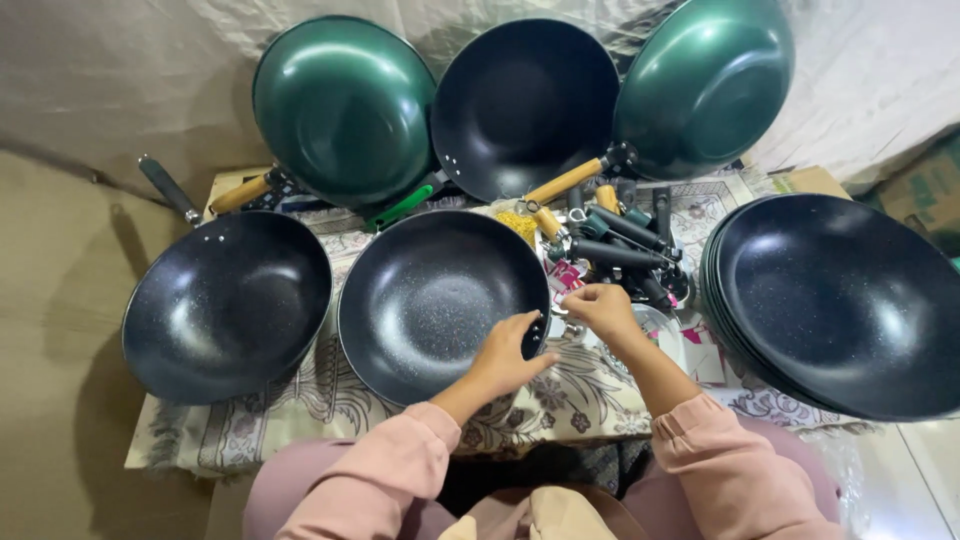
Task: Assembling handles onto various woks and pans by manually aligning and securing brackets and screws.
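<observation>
Speckled black nonstick wok (430, 300) sits mid-counter (300, 420) on a floral cloth, left hand (510, 350) gripping its right rim while right hand (600, 310) pinches a small metal fitting there, apparently fastening a handle; alignment comes next.

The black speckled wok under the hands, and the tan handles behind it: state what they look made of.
Black speckled wok: likely metal with glossy, flecked non-stick coating, judging by its sheen. Tan handles: apparently wood, matte, light brown; grain too small to confirm.

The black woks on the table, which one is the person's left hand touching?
The middle black wok, with no handle showing. The left hand grips its right rim; the handled wok and the stacked woks lie untouched.
</observation>
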